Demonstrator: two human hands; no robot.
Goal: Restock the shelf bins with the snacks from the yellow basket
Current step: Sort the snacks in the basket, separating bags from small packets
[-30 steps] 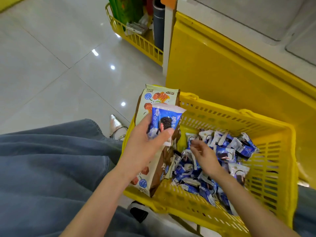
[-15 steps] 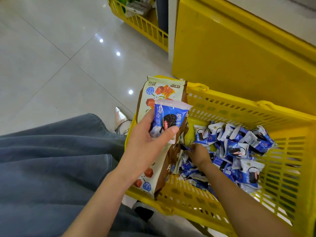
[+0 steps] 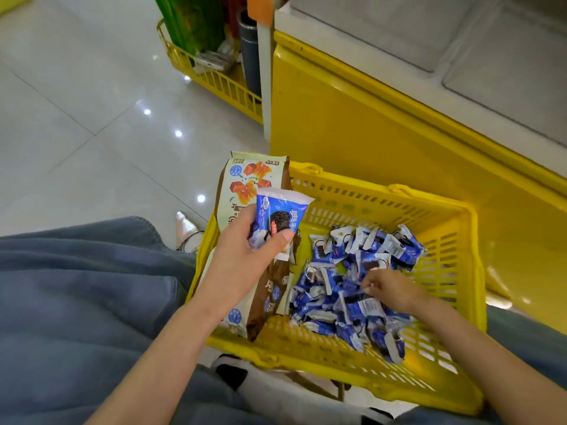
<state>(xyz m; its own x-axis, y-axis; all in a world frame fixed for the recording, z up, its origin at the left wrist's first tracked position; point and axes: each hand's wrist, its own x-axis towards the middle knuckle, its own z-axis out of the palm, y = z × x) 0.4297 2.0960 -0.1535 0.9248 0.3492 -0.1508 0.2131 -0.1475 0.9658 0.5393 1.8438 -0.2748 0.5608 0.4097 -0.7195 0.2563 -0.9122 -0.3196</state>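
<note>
Right up close, a denim lap (image 3: 76, 286) fills the lower left, and both forearms reach out from it over the yellow basket (image 3: 383, 193), which sits just in front of the knees. The left hand (image 3: 242, 259) is raised above the basket's left wall, thumb clamped across the front of a blue-and-white sandwich cookie packet (image 3: 280, 214) with the fingers wrapped behind it; there may be more than one packet in that grip, hard to say. The right hand (image 3: 395, 289) is down in the heap of blue packets (image 3: 346, 265), fingers curled into it, but whether it has one pinched I cannot tell. Leaning against the basket's left wall, directly behind the held packet, a tall brown-and-cream snack bag (image 3: 250, 179) stands on end. Beyond the lap a silver shoe (image 3: 185, 227) pokes onto the tiled floor (image 3: 76, 118). Further back rises a yellow cabinet (image 3: 368, 133) topped with grey trays (image 3: 429, 41), and past its corner a wire rack (image 3: 214, 79) holds green packs (image 3: 190, 23). My read: this is the gathering stage, early on. The heap looks plentiful, the big bag is untouched, and no filled shelf bin shows anywhere, so nearly all the restocking lies ahead.
</note>
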